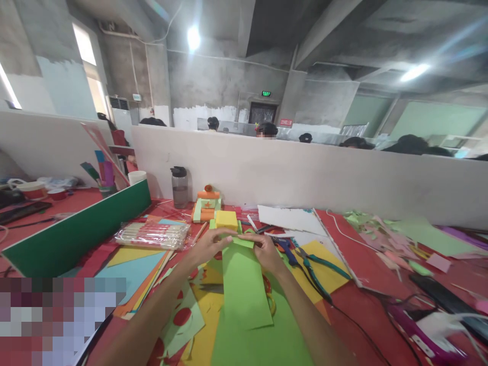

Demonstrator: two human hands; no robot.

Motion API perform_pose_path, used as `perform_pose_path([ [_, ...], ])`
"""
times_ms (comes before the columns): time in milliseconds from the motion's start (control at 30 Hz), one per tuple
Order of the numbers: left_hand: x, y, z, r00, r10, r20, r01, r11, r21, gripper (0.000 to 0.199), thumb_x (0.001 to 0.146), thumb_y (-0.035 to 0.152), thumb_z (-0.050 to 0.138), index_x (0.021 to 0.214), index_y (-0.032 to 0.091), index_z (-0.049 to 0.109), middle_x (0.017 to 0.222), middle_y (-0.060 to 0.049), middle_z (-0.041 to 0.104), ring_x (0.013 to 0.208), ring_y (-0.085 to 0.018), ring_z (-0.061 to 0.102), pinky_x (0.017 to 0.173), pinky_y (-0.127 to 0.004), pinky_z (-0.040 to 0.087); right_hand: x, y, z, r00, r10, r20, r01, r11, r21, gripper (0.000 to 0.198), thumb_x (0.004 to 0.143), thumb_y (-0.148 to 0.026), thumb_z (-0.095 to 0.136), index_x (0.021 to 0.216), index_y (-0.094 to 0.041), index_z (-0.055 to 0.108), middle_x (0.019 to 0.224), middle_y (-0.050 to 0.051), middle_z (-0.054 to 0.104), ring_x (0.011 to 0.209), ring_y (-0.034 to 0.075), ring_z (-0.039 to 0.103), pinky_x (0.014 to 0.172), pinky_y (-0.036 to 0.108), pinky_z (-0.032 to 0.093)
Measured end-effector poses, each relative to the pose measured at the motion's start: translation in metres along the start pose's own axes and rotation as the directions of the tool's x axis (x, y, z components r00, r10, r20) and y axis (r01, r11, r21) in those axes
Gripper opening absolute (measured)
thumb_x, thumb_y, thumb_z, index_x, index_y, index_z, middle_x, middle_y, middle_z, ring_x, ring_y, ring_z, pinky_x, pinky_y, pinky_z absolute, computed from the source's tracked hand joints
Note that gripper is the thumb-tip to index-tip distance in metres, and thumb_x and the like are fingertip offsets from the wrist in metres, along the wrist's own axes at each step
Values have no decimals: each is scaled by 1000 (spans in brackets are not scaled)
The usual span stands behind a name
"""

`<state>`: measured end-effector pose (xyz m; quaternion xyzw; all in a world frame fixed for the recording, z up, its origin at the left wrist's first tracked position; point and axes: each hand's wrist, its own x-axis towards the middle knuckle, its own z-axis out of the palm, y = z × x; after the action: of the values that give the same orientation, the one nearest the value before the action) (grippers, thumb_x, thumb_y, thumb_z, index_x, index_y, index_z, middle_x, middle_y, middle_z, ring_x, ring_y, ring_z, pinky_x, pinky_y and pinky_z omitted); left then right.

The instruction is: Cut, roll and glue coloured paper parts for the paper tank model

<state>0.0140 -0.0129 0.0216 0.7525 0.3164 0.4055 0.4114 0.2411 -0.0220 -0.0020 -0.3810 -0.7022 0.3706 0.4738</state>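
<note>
A green paper strip [244, 290] stretches toward me from between my two hands, its far end folded over. My left hand [213, 244] pinches the far left corner, thumb on top. Closed on the far right corner, my right hand [266, 250] has its index finger laid along the fold. Just beyond the fingers sits a yellow block [226, 219]. Beneath the strip lies a larger green sheet [263, 345], and scissors with a yellow handle [272, 304] are partly covered by it. Pale green paper with red circles [186, 320] lies beside my left forearm.
Right of my hands are a blue glue gun [286, 252] and teal-handled pliers [318, 264]. A bag of sticks [152, 235], a green divider [84, 226] and a bottle [179, 188] stand left. Paper scraps [366, 223] and a purple power strip [423, 338] lie right.
</note>
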Motion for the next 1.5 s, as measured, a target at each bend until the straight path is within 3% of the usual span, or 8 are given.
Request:
perform_pose_path([
  [100,2,-4,2,999,-14,-31,16,998,57,38,87,45,63,117,24,72,88,-4,73,59,-14,54,60,-25,45,0,-4,1,1000,4,-11,-4,1000,23,38,79,-15,55,108,-24,78,107,6,75,104,26,68,90,43,55],
  [267,2,-8,6,997,-34,-65,40,995,97,37,85,42,66,116,23,72,101,-5,74,63,-15,57,60,-25,45,0,-9,3,999,48,-2,-47,997,55,39,80,-21,61,118,-21,73,109,8,74,100,26,68,83,39,57],
  [367,4,-8,8,996,-45,-74,54,991,120,34,83,40,68,113,25,73,108,-6,74,76,-19,63,68,-28,47,-2,-13,3,997,76,22,-77,994,83,48,81,-20,61,128,-23,66,117,9,71,104,26,67,82,37,56],
  [533,5,-9,10,990,21,-139,2,987,160,25,82,35,70,105,26,75,107,-7,74,93,-25,65,85,-34,47,-8,-26,4,995,64,75,-61,997,-41,57,83,-28,68,138,-29,55,136,7,59,124,25,55,96,37,49],
  [767,6,-16,10,980,156,-124,-129,971,202,22,79,33,73,99,23,74,101,-9,72,94,-24,64,87,-35,47,-3,-16,6,999,25,-24,-28,992,-127,31,86,-39,66,110,-20,72,111,8,71,102,25,65,87,36,51],
  [1000,6,-17,10,964,238,-115,-210,954,214,16,81,29,70,96,21,70,101,-9,70,95,-23,63,89,-34,47,-4,-13,7,999,-44,-33,40,993,-111,26,84,-29,68,108,-22,75,111,7,73,100,24,67,88,37,52],
  [1200,3,-14,16,981,168,-99,-143,966,217,21,80,31,71,98,21,68,102,-8,69,95,-23,62,87,-34,47,-3,-11,10,993,-106,-58,102,993,-65,25,80,-15,63,98,-25,78,111,7,73,105,24,66,90,38,53],
  [1500,-3,-11,19,991,122,-46,-111,975,191,32,89,43,63,114,23,64,120,-8,67,113,-25,60,98,-37,44,-2,-10,10,978,-199,-64,197,979,-43,32,70,-8,68,95,-25,79,113,7,72,103,24,67,91,39,53],
])
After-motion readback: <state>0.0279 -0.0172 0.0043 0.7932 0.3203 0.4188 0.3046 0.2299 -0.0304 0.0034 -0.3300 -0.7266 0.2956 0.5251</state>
